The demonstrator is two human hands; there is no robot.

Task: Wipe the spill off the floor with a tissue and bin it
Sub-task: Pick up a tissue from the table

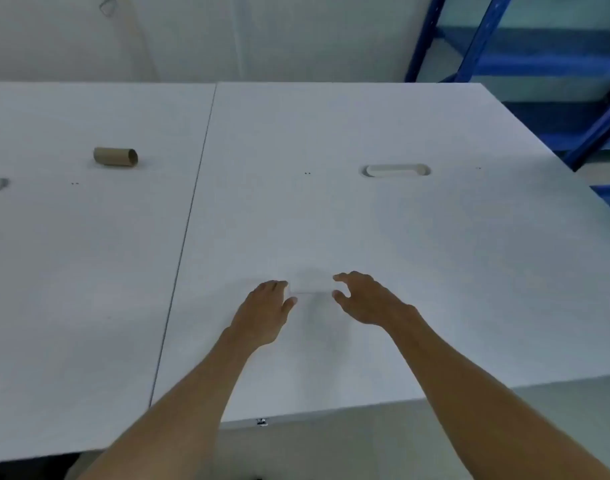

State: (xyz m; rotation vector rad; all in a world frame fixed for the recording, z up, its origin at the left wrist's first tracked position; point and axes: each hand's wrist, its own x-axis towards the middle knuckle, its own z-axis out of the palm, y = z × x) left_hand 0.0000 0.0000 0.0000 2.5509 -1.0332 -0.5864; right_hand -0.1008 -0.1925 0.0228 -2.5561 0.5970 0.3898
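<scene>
A small white tissue (311,284) lies flat on the white table (383,237), faint against the surface. My left hand (267,311) rests palm down, its fingertips at the tissue's left edge. My right hand (365,299) hovers at the tissue's right edge, thumb and forefinger spread apart around that edge. Neither hand has lifted the tissue. No spill, floor patch or bin is in view.
A brown cardboard tube (115,156) lies on the adjoining table (71,271) at the left. An oval cable slot (396,170) sits in the far part of my table. Blue metal shelving (539,64) stands at the back right.
</scene>
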